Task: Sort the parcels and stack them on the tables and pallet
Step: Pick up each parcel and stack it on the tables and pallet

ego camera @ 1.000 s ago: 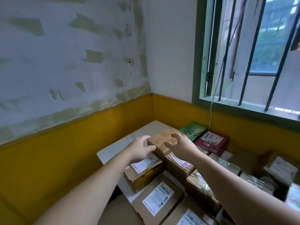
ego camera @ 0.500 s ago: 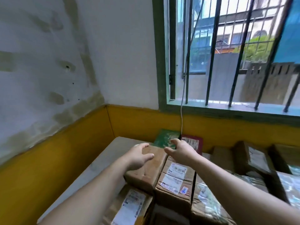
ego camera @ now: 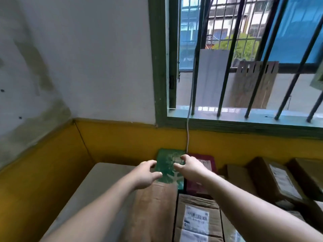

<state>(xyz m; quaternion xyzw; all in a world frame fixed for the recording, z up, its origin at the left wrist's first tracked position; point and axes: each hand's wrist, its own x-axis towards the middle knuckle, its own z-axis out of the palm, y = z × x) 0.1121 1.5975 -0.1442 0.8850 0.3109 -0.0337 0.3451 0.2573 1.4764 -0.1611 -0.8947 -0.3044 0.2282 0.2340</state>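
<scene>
A flat green parcel (ego camera: pixel 167 169) with a pale tree print lies at the back of the table against the yellow wall. My left hand (ego camera: pixel 146 173) hovers at its left edge with fingers spread. My right hand (ego camera: pixel 189 167) is over its right edge, fingers apart, and partly covers a dark red parcel (ego camera: pixel 207 163) beside it. Neither hand grips anything. A plain brown taped box (ego camera: pixel 155 212) sits in front of the green parcel, beneath my left forearm. A labelled cardboard box (ego camera: pixel 197 219) lies to its right.
The grey table (ego camera: pixel 97 187) stands in a room corner with yellow lower walls. More cardboard parcels (ego camera: pixel 277 180) crowd the right side below a barred window (ego camera: pixel 244 58). A white cable (ego camera: pixel 187 133) hangs down from the sill behind the parcels.
Both hands have left the plain brown box and reached farther back, over the green parcel. The view has turned right and closer to the window.
</scene>
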